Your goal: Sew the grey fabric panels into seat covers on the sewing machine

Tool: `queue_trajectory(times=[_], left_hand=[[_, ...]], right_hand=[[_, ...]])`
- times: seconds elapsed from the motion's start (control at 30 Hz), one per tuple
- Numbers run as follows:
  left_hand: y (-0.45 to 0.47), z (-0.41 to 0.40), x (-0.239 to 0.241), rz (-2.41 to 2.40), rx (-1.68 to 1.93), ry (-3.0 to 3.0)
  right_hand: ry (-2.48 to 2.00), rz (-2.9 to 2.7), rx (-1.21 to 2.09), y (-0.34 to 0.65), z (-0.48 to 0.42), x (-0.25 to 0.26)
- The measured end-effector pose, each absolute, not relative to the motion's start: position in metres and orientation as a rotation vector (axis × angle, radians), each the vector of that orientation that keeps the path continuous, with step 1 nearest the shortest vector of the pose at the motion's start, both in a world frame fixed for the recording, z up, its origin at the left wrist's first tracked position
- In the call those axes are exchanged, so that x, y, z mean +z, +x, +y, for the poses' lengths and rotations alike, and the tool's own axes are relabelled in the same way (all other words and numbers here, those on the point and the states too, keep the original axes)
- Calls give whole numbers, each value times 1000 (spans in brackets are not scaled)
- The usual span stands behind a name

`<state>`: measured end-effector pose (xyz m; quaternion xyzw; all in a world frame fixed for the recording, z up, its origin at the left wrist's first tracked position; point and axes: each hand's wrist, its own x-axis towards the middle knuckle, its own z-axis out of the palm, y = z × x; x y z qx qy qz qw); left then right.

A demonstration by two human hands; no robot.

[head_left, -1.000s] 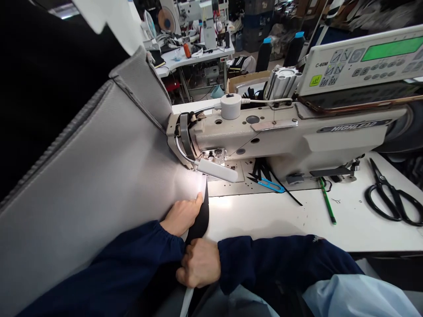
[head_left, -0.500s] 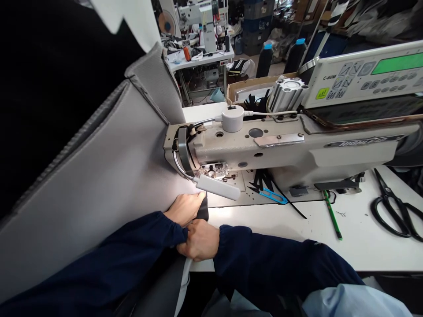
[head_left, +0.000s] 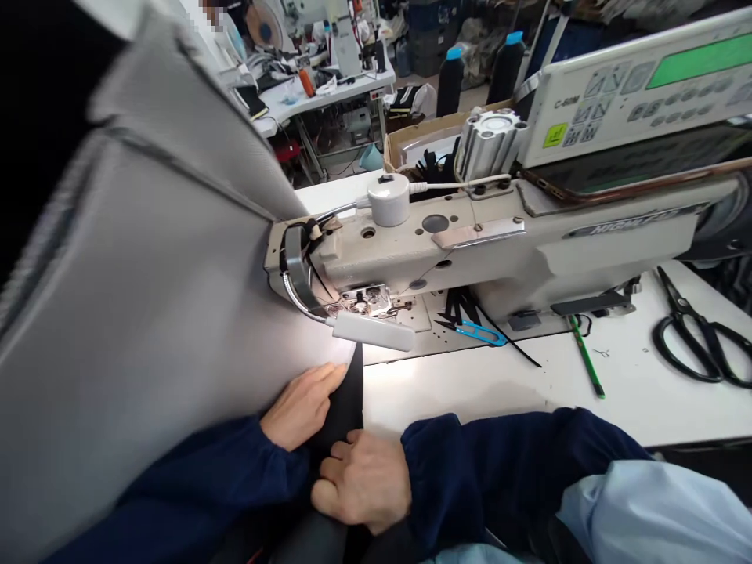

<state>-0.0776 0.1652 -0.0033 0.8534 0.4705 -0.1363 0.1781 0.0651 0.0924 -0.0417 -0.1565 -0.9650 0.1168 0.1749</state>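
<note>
A large grey fabric panel stands up on the left and runs to the head of a sewing machine. Its dark strip-like edge leads toward the needle area, which the lamp partly hides. My left hand presses on the panel with its fingers stretched out along the edge. Closer to me, my right hand is closed, fingers curled round the dark fabric edge. What lies beneath the hands is hidden.
On the machine bed and table lie blue thread snips, a green pencil and black scissors. A control box and a phone rest above the arm. Behind stand a cardboard box and black thread cones.
My right hand has drawn back toward me, away from my left hand, baring more of the dark edge. My left hand's fingers have straightened. The camera view has shifted somewhat.
</note>
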Motion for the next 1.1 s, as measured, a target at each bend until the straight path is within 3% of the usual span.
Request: queue_trajectory(times=[0.43,1.1], left_hand=[[-58,169,-2,1182,-775,2567],[-64,237,-5,1224,-267,2574]], right_hand=[[-405,-2658,55,63,115,-71],[-386,-2815,82,79,205,-58]])
